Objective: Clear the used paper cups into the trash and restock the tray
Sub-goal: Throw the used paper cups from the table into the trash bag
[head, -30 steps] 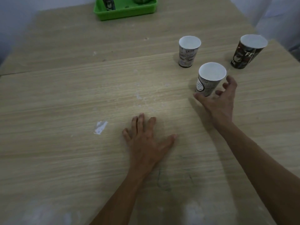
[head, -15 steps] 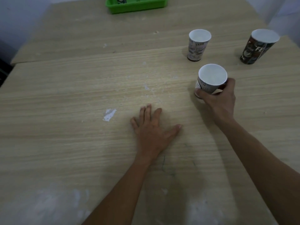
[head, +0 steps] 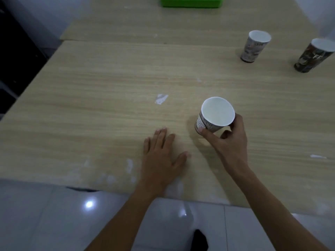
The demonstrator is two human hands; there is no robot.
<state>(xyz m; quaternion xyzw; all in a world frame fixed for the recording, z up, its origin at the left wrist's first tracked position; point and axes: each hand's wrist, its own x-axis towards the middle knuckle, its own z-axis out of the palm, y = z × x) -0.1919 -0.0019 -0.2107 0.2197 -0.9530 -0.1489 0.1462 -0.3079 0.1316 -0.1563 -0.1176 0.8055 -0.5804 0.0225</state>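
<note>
One paper cup (head: 215,115) is gripped by the right hand (head: 230,142), thumb and fingers curled round its lower wall, mouth up, just right of the left hand (head: 161,154). That hand lies flat on the table (head: 90,105), fingers apart. Far beyond and right of it stand a grey cup (head: 253,48) and a dark cup (head: 311,57), nearer the right hand.

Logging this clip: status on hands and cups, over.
Left hand flat on table. Right hand grips near paper cup. Far right stand grey-printed cup and dark-printed cup, untouched. Nothing in the way; trash not in view.
</note>
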